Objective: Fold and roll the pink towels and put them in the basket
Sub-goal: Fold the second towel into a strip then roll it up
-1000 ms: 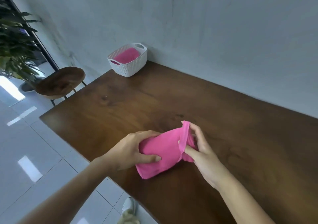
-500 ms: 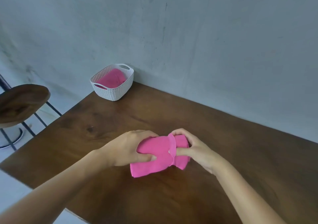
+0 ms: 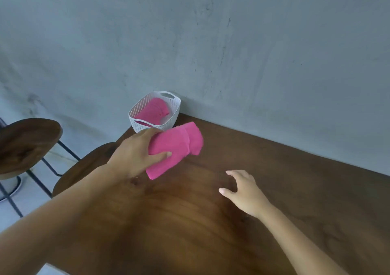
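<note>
- Nearest, the right hand is over the table, fingers spread loosely, holding nothing.
- The left hand grips the rolled towel, lifted near the basket.
- The basket sits at the far corner and holds another pink towel.

A single view is given, taken from a wide-angle camera worn on the head. The scene is looked at forward and steeply down, across the table, which fills the lower half and is cut off by the bottom edge. The wall is faced at 12 o'clock and fills the upper half. The basket is seen from above at 11 o'clock, at the table's far corner, so its inside is shown. A stool is caught at 10 o'clock, by the frame's left edge. The left hand and right hand are seen close, their forearms entering from the bottom corners.
</note>
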Motion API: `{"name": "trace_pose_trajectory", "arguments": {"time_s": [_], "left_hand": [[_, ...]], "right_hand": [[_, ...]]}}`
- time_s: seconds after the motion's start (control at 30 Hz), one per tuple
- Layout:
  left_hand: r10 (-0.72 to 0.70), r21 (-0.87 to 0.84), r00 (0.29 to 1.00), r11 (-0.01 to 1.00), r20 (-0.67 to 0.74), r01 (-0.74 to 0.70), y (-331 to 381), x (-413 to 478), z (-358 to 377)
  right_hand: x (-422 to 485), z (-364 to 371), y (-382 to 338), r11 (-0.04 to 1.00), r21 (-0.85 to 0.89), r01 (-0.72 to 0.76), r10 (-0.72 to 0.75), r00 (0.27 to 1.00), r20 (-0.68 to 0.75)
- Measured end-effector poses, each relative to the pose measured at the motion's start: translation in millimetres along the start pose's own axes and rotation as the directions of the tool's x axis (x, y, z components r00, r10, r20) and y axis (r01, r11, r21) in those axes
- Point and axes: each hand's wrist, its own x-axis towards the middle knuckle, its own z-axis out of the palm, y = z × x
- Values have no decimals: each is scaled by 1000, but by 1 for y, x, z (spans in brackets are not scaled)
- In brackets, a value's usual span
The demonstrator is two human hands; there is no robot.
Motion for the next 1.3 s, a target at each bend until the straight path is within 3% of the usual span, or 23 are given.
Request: {"name": "trace_pose_trajectory", "arguments": {"time_s": [0.07,0.2,0.47,0.73,0.9,1.03,1.3], "left_hand": [[-40,22,994,999,-98,43,-12,21,-10],[-154,22,966,987,-208,162,-30,66,-22],[-261,129,922,943,-286,306,-41,145,-19],[-306,231,925,906,-224,355,-35,171,14],[-360,174,916,905,-177,389,-37,171,33],[-301,202,947,926,-111,318,-36,172,37],[-194,252,974,943,-112,217,-42,161,38]], "right_hand": [[2,4,8,990,-135,-49,50,999,1],[2,11,19,968,-233,-91,104,993,48],[4,17,21,964,-242,-113,127,991,41],[5,20,24,970,-204,-135,145,989,37],[5,21,26,973,-182,-144,153,988,33],[6,23,27,971,-187,-148,157,987,33],[6,23,27,973,-179,-148,157,987,36]]}}
